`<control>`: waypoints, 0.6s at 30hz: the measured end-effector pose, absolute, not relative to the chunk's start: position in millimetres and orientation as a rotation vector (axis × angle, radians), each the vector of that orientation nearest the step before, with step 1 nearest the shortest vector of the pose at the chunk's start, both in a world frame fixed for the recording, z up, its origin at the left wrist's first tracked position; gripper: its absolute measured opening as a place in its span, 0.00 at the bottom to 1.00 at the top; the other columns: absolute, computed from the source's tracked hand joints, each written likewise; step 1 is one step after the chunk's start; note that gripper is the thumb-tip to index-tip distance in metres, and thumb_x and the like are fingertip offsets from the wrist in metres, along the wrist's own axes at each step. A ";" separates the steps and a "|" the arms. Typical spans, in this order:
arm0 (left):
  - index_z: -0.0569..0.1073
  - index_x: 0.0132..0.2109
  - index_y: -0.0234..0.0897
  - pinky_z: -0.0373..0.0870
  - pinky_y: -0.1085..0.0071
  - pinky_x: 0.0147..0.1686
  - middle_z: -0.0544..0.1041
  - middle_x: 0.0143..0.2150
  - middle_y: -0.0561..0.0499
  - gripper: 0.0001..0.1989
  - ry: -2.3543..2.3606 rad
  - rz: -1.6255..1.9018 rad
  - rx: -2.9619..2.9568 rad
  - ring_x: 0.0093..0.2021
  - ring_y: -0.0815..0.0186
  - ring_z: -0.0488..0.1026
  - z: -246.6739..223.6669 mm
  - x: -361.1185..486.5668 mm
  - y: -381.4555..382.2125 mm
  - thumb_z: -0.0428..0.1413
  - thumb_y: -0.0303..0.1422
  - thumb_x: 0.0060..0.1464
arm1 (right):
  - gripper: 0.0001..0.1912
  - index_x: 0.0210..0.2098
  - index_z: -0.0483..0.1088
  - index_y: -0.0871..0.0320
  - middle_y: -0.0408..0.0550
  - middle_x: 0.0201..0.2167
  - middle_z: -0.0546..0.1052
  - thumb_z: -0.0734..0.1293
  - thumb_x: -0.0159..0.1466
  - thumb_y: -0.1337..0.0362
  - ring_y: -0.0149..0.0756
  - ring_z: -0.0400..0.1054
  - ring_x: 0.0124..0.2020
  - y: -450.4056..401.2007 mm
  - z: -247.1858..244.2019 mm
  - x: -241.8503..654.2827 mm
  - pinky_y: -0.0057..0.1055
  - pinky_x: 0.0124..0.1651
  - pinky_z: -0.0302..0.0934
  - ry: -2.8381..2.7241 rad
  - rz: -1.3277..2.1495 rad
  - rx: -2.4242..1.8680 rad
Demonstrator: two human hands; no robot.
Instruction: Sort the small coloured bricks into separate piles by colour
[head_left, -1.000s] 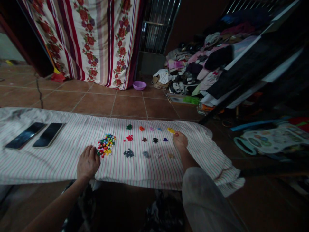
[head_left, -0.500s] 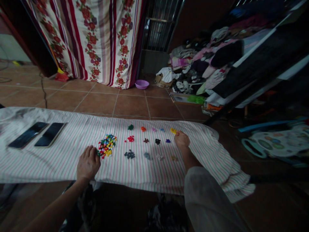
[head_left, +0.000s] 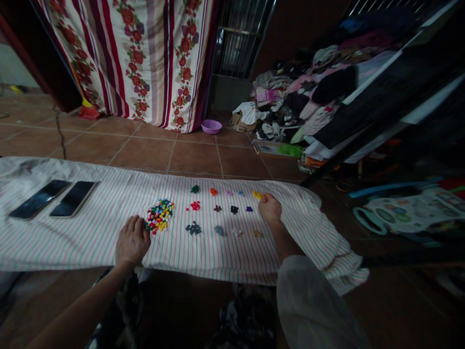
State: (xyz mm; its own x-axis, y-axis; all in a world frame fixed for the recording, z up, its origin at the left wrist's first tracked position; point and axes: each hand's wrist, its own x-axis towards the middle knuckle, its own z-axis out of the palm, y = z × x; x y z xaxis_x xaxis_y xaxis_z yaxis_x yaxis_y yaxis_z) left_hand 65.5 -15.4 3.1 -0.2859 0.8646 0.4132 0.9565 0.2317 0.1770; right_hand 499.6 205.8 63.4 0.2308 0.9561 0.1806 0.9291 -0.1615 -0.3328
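My left hand (head_left: 132, 239) rests on the striped cloth with fingers bent, beside a mixed pile of small coloured pieces (head_left: 160, 215). My right hand (head_left: 271, 207) is closed at the right end of the far row, its fingertips at the yellow pieces (head_left: 257, 195); whether it pinches one is too small to tell. Sorted clusters lie between the hands: green (head_left: 195, 189), orange (head_left: 213, 192), red (head_left: 195, 205), brown (head_left: 217, 208), black (head_left: 234, 209), dark blue (head_left: 249, 209), dark grey (head_left: 193, 228), light grey (head_left: 220, 230) and tan (head_left: 257, 233).
Two dark phones (head_left: 39, 199) (head_left: 73, 199) lie at the left of the striped cloth (head_left: 105, 242). Beyond it, a purple basin (head_left: 211, 127) stands on the tiled floor near a floral curtain (head_left: 152, 63). Clothes (head_left: 305, 92) are heaped at the back right.
The view has shifted slightly. Both hands stay at nearly the same places, my left by the mixed pile and my right by the yellow pieces.
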 end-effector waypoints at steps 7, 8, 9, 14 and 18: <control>0.70 0.52 0.26 0.64 0.54 0.59 0.71 0.57 0.33 0.19 -2.258 -0.571 -1.736 0.61 0.49 0.64 6.0 66.8 -16.1 0.44 0.31 0.59 | 0.18 0.42 0.76 0.60 0.55 0.41 0.80 0.57 0.60 0.68 0.43 0.72 0.42 189.3 65.0 444.3 0.37 0.50 0.64 -1.754 0.189 -1.670; 0.70 0.53 0.26 0.64 0.54 0.59 0.71 0.57 0.33 0.19 -2.259 -0.572 -1.736 0.62 0.49 0.64 6.1 66.9 -16.2 0.44 0.31 0.59 | 0.18 0.41 0.76 0.59 0.55 0.40 0.80 0.57 0.59 0.68 0.43 0.72 0.42 183.0 63.8 431.6 0.37 0.49 0.65 -1.772 0.214 -1.590; 0.70 0.53 0.25 0.64 0.55 0.59 0.71 0.57 0.33 0.19 -2.260 -0.576 -1.738 0.62 0.49 0.64 6.1 67.0 -16.2 0.44 0.30 0.59 | 0.18 0.41 0.76 0.59 0.54 0.40 0.80 0.57 0.59 0.68 0.42 0.73 0.41 175.0 62.4 417.7 0.37 0.48 0.65 -1.791 0.249 -1.522; 0.70 0.53 0.26 0.64 0.54 0.59 0.71 0.58 0.33 0.19 -2.283 -0.599 -1.739 0.62 0.49 0.64 6.2 67.4 -16.5 0.44 0.30 0.59 | 0.16 0.43 0.75 0.57 0.51 0.40 0.80 0.58 0.63 0.67 0.38 0.74 0.40 115.8 52.2 336.5 0.33 0.46 0.67 -1.927 0.522 -1.224; 0.69 0.54 0.28 0.65 0.53 0.58 0.70 0.58 0.33 0.19 -2.306 -0.635 -1.726 0.62 0.49 0.63 6.7 68.4 -16.5 0.44 0.29 0.59 | 0.14 0.45 0.75 0.56 0.49 0.41 0.79 0.60 0.64 0.68 0.36 0.73 0.42 68.4 43.4 276.4 0.32 0.48 0.66 -2.072 0.658 -1.133</control>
State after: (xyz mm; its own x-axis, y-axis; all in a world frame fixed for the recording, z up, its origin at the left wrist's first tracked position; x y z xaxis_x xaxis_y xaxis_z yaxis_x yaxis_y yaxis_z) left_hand 68.4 -16.5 6.7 -0.3031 0.8656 0.3985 0.9476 0.2294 0.2223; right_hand 276.4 68.4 43.4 -0.3932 0.8627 0.3180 0.5210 0.4940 -0.6961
